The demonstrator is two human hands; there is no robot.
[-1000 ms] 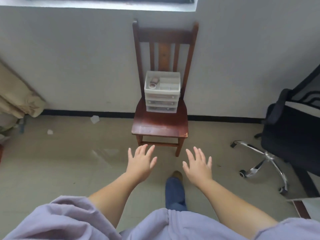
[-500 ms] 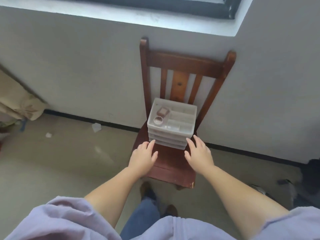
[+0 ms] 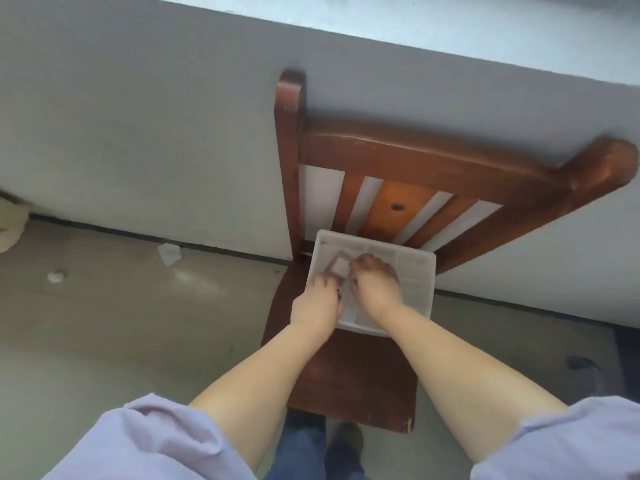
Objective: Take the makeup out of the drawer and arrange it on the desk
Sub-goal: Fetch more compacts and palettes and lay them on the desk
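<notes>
A white plastic drawer unit [image 3: 417, 271] stands at the back of a brown wooden chair [image 3: 360, 379], its open top tray divided into compartments. Both my hands are inside the tray's left part. A small pinkish square compact [image 3: 341, 266] lies tilted between them. My right hand [image 3: 375, 285] curls its fingers onto the compact's right edge. My left hand [image 3: 317, 303] reaches the compact's near-left corner with its fingertips and covers the tray's front-left compartment; motion blur hides its grip. The drawer fronts below are out of sight.
The chair's slatted back [image 3: 398, 157] rises against a grey wall under a window ledge. Crumpled white scraps [image 3: 169, 252] lie on the floor to the left. My shoes and jeans [image 3: 304, 452] show below the chair seat.
I have stepped close to the chair and now look straight down on it. Both hands moved from the seat in front of the drawer unit up into its top tray, onto the compact.
</notes>
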